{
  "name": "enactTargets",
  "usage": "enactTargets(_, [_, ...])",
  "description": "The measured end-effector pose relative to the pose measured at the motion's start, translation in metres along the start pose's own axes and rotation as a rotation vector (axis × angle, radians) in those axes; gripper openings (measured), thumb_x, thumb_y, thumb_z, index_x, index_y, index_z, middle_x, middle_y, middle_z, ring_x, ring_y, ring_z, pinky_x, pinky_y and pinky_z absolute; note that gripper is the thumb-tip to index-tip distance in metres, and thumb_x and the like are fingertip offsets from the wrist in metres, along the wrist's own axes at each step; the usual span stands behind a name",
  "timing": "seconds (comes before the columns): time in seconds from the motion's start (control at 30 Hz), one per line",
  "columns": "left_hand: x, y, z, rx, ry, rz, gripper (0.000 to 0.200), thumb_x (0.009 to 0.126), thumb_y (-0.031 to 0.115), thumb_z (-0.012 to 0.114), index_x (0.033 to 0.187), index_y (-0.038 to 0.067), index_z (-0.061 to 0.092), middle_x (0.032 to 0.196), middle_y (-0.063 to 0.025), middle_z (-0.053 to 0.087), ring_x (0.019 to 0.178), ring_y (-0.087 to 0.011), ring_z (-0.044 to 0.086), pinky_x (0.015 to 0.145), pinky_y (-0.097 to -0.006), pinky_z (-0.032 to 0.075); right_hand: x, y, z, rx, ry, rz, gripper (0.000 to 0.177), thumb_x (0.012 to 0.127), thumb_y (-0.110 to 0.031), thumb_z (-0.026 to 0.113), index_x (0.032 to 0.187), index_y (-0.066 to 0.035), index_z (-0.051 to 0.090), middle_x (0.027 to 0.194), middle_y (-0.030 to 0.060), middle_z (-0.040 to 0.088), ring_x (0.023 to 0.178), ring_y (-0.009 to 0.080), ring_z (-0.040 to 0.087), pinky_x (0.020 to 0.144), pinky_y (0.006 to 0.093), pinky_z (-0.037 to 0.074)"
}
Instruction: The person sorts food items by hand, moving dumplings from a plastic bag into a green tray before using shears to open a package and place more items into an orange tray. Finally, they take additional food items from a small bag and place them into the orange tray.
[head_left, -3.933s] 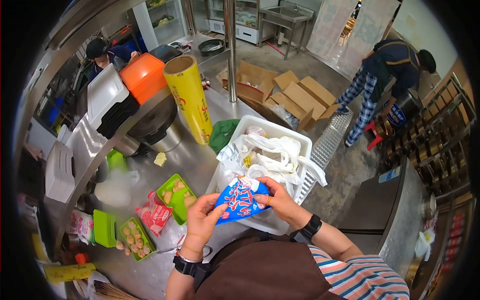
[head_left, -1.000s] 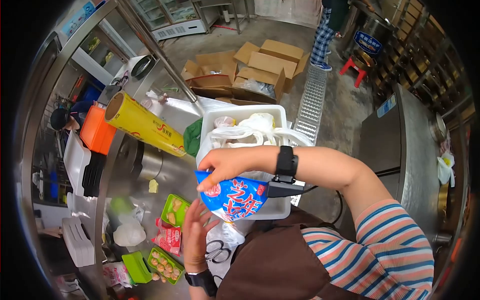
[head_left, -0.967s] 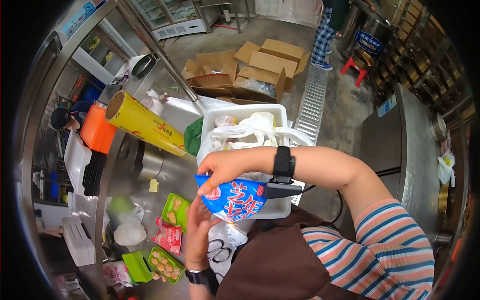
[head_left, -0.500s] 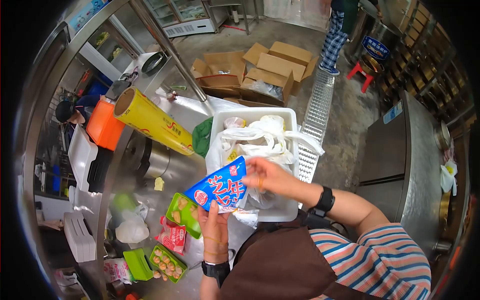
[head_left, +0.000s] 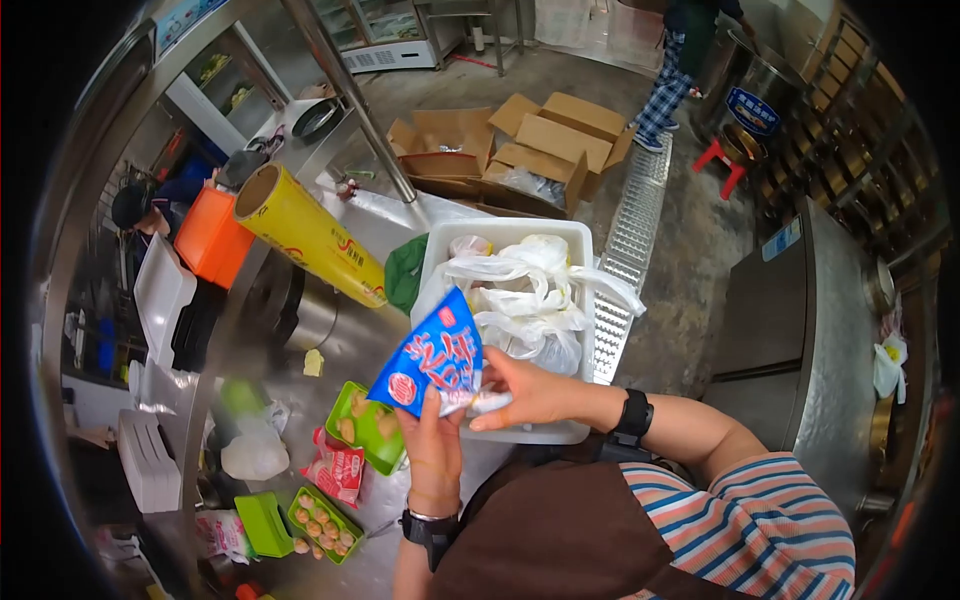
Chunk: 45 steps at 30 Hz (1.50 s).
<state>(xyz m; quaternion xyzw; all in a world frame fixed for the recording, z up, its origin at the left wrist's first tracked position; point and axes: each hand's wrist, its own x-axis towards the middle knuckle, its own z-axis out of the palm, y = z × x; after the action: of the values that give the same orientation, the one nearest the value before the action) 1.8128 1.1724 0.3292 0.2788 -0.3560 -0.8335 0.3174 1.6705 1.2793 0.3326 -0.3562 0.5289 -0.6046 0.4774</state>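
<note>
My left hand [head_left: 433, 450] grips the lower edge of a blue packet [head_left: 432, 352] with white and red print, thumb on its front. My right hand [head_left: 525, 392] pinches the packet's lower right side, where a white crumpled part shows. Behind the packet stands a white bin [head_left: 436, 240] holding white plastic bags [head_left: 530, 290]. Left of my left hand lie a green tray [head_left: 378, 436] with pale brown pieces and a red and white packet [head_left: 338, 468].
A yellow roll [head_left: 312, 235] leans at the upper left of the bin. An orange container [head_left: 212, 240], a green carton of round items [head_left: 325, 525] and a metal post [head_left: 360, 100] are at the left. Cardboard boxes [head_left: 560, 130] lie beyond. Two other people are in view.
My right hand has moved down from the packet's upper right edge to its lower right side. The packet has tilted. The person in checked trousers has shifted slightly.
</note>
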Motion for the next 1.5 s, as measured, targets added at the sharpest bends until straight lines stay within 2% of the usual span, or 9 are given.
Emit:
enactTargets(0.23, [0.012, 0.05, -0.019, 0.147, -0.066, 0.109, 0.048, 0.091, 0.014, 0.064, 0.134, 0.008, 0.043, 0.132, -0.0074, 0.053, 0.114, -0.0189, 0.055, 0.098, -0.0387, 0.047, 0.008, -0.063, -0.05, -0.242, 0.095, -0.207, 0.066, 0.08, -0.013, 0.071, 0.14, -0.004, 0.044, 0.117, 0.0121, 0.064, 0.104, 0.0188, 0.062, 0.092, 0.0316, 0.047])
enactTargets(0.33, [0.008, 0.042, -0.05, 0.573, 0.013, 0.287, 0.04, 0.088, 0.012, 0.068, 0.125, 0.008, 0.051, 0.127, -0.0067, 0.055, 0.107, -0.016, 0.057, 0.093, -0.0355, 0.049, -0.018, -0.105, -0.069, -0.54, 0.078, -0.249, 0.061, 0.081, -0.003, 0.065, 0.139, -0.003, 0.047, 0.114, 0.0082, 0.065, 0.1, 0.012, 0.059, 0.089, 0.0286, 0.047])
enactTargets(0.6, [0.013, -0.004, -0.023, 1.347, -0.921, 0.538, 0.039, 0.078, 0.006, 0.072, 0.116, 0.011, 0.064, 0.116, -0.0082, 0.06, 0.093, -0.0258, 0.064, 0.078, -0.0332, 0.055, -0.075, -0.15, -0.089, -0.716, 0.086, 0.1, 0.052, 0.077, -0.005, 0.072, 0.127, -0.004, 0.059, 0.101, 0.0142, 0.07, 0.091, 0.0202, 0.068, 0.082, 0.0317, 0.051])
enactTargets(0.7, [0.034, -0.023, 0.001, 1.632, -0.824, 0.733, 0.038, 0.072, 0.007, 0.074, 0.109, 0.011, 0.067, 0.113, -0.0068, 0.059, 0.09, -0.0304, 0.064, 0.075, -0.0358, 0.055, -0.087, -0.127, -0.101, -0.794, 0.038, 0.058, 0.048, 0.079, -0.014, 0.076, 0.124, -0.005, 0.062, 0.103, 0.0161, 0.07, 0.094, 0.0254, 0.069, 0.082, 0.0335, 0.052])
enactTargets(0.83, [0.054, -0.048, -0.001, 1.876, -0.71, 0.61, 0.038, 0.069, 0.017, 0.078, 0.102, 0.011, 0.061, 0.106, -0.0095, 0.057, 0.091, -0.0283, 0.063, 0.067, -0.0407, 0.053, -0.093, -0.107, -0.09, -0.966, -0.131, -0.007, 0.037, 0.082, -0.02, 0.073, 0.118, -0.012, 0.068, 0.1, 0.013, 0.07, 0.089, 0.0316, 0.068, 0.077, 0.0368, 0.053])
enactTargets(1.0, [0.072, -0.077, -0.02, 1.514, -0.464, 0.408, 0.024, 0.073, 0.018, 0.077, 0.088, 0.009, 0.061, 0.098, -0.0151, 0.062, 0.08, -0.0292, 0.065, 0.059, -0.04, 0.053, -0.081, -0.072, -0.054, -1.148, -0.271, -0.047, 0.027, 0.082, -0.018, 0.068, 0.109, -0.015, 0.071, 0.082, 0.0093, 0.067, 0.078, 0.0289, 0.067, 0.066, 0.0399, 0.053])
enactTargets(1.1, [0.075, -0.078, -0.021, 1.232, -0.266, 0.291, 0.01, 0.077, 0.003, 0.067, 0.079, 0.004, 0.057, 0.064, -0.0091, 0.062, 0.052, -0.0248, 0.06, 0.055, -0.0325, 0.051, -0.071, -0.053, -0.041, -1.37, -0.364, -0.041, 0.023, 0.077, -0.011, 0.063, 0.099, -0.013, 0.068, 0.078, 0.0091, 0.062, 0.071, 0.029, 0.065, 0.058, 0.0401, 0.051])
enactTargets(1.33, [0.06, -0.076, -0.034, 0.905, -0.215, 0.183, 0.012, 0.08, -0.001, 0.066, 0.081, 0.005, 0.056, 0.067, -0.002, 0.061, 0.06, -0.0076, 0.061, 0.056, -0.0255, 0.05, -0.031, -0.022, -0.025, -1.505, -0.601, 0.115, 0.014, 0.082, -0.017, 0.061, 0.093, -0.015, 0.07, 0.074, 0.0108, 0.067, 0.076, 0.0314, 0.068, 0.061, 0.044, 0.053])
enactTargets(1.5, [0.051, -0.071, -0.037, 0.808, -0.325, 0.006, 0.008, 0.083, -0.001, 0.063, 0.086, 0.004, 0.058, 0.073, -0.0046, 0.063, 0.062, -0.0109, 0.062, 0.06, -0.0265, 0.051, -0.033, 0.032, -0.049, -1.307, -0.543, -0.228, 0.021, 0.087, -0.027, 0.06, 0.106, -0.018, 0.062, 0.084, 0.0099, 0.062, 0.074, 0.0319, 0.065, 0.061, 0.0448, 0.052])
